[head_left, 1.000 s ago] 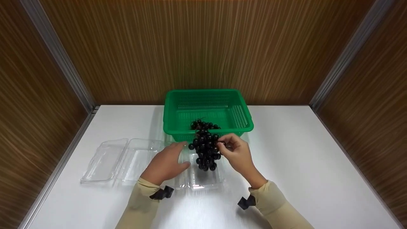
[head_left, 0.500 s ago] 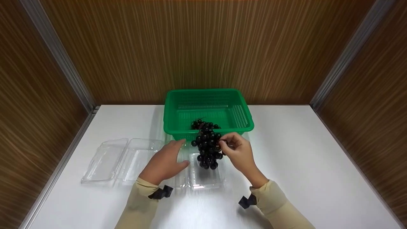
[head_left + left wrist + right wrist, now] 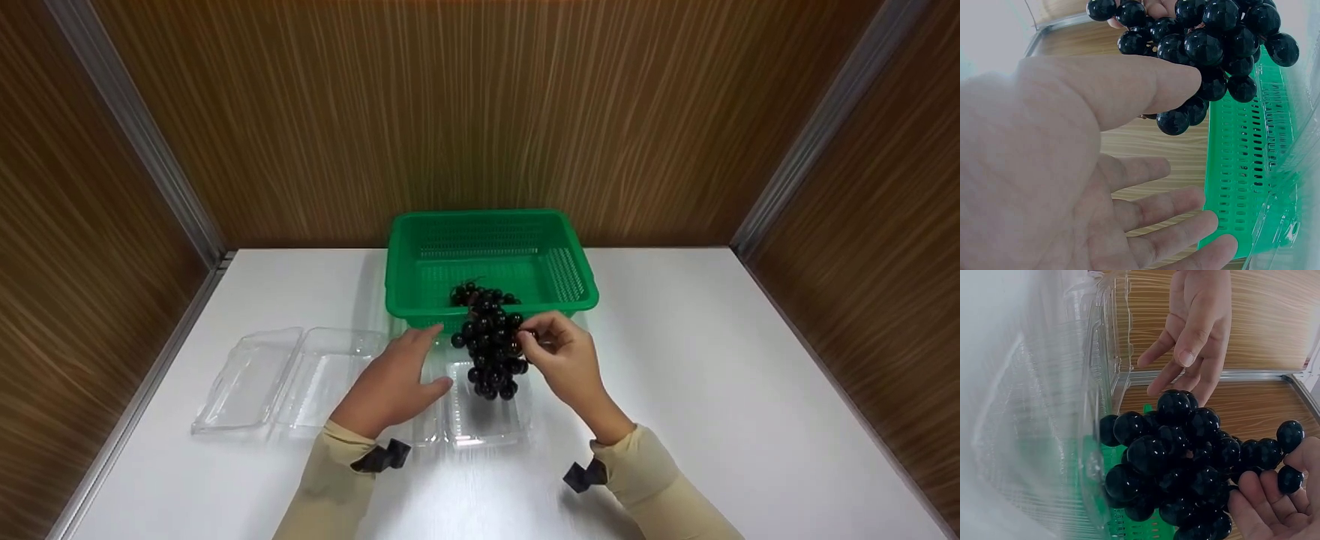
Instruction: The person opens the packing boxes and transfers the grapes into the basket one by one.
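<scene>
Two clear plastic clamshell boxes lie open on the white bench (image 3: 712, 375), and a bunch of black grapes (image 3: 491, 352) is held just above the tray of the nearer clamshell (image 3: 484, 416), in front of the green basket (image 3: 491, 259) standing at the bench's far edge. By the look of it, the work is partly done: the bunch has been lifted clear of the basket but is not yet set down in the tray, and both lids are still unfolded. The second clamshell (image 3: 289, 379), toward the bench's left edge, holds nothing. More dark grapes can be seen at the basket's near wall. The bunch is pinched at its upper side by the curled fingers of the right hand (image 3: 562, 360), so it hangs freely. The left hand (image 3: 394, 382) is laid with straight, spread fingers beside the nearer clamshell, apparently touching it. The grapes appear round, glossy and nearly black, packed into a tight tapering cluster.
</scene>
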Demonstrator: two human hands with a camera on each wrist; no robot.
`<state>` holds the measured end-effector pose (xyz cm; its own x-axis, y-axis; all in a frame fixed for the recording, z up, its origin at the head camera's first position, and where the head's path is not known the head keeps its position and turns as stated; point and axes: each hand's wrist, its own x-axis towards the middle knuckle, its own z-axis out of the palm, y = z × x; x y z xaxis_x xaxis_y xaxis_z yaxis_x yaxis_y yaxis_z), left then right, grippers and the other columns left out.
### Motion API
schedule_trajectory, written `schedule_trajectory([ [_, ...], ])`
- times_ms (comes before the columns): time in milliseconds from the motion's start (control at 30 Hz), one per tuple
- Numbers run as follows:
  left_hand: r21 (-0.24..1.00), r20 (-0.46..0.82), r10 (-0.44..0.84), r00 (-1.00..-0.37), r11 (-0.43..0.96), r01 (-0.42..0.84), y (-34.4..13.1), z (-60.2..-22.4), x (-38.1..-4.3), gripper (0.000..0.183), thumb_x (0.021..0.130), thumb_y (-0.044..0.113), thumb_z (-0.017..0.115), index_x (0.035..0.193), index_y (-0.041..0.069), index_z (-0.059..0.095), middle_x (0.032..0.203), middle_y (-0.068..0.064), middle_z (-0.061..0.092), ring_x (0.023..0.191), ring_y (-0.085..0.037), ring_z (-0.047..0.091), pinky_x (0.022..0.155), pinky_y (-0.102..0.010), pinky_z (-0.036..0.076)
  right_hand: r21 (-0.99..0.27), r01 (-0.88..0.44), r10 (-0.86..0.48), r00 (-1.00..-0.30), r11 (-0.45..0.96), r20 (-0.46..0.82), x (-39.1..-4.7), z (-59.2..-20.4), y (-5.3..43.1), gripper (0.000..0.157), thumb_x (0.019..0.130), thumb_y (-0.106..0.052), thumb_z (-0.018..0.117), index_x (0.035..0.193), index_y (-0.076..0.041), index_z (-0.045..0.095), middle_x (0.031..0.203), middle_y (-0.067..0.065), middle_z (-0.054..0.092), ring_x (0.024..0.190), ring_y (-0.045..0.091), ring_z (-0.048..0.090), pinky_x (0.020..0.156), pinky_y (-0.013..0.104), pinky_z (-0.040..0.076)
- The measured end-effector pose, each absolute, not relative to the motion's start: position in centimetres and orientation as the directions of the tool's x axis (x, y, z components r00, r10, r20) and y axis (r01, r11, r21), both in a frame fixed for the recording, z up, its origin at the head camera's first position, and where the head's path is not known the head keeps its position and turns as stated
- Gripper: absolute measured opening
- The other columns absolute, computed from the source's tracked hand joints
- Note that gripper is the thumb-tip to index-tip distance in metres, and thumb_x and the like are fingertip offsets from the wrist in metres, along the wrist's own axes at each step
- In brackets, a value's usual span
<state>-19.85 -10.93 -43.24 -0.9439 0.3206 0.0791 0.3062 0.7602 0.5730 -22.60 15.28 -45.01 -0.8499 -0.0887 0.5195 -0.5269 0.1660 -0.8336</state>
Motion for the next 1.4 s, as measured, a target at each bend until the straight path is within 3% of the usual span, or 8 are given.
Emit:
schedule_trajectory([
  [767,0.566,0.096,0.333,-0.938,0.757,0.327,-10.8,-43.2,-19.6,0.086,0.095,0.052,0.071,0.163,0.015,0.033,0.16,-0.012,0.042,0.145,-0.035,0.044,0.111,-0.059,0.043,-0.828,-0.541,-0.066,-0.841,0.15,0.537,-22.1,-44.6,15.2,0.004,0.095,0.004,0.07,0.098,0.002,0.071,0.087,0.013,0.07,0.071,0.011,0.062,0.061,0.021,0.054],
  [1000,0.575,0.119,0.339,-0.933,0.743,0.343,-10.5,-43.1,-19.7,0.086,0.095,0.055,0.069,0.163,0.017,0.032,0.16,-0.011,0.041,0.145,-0.033,0.043,0.111,-0.059,0.043,-0.837,-0.517,-0.048,-0.854,0.178,0.517,-20.3,-42.0,14.6,0.005,0.092,0.013,0.066,0.096,0.013,0.067,0.086,0.023,0.068,0.07,0.009,0.061,0.062,0.017,0.052],
  [1400,0.586,0.121,0.325,-0.938,0.739,0.332,-10.7,-43.2,-19.8,0.087,0.095,0.055,0.07,0.163,0.018,0.032,0.161,-0.01,0.039,0.146,-0.032,0.043,0.111,-0.058,0.043,-0.825,-0.536,-0.041,-0.842,0.181,0.538,-20.6,-42.0,14.4,0.005,0.091,0.012,0.067,0.096,0.012,0.067,0.087,0.022,0.07,0.074,0.004,0.062,0.065,0.015,0.052],
])
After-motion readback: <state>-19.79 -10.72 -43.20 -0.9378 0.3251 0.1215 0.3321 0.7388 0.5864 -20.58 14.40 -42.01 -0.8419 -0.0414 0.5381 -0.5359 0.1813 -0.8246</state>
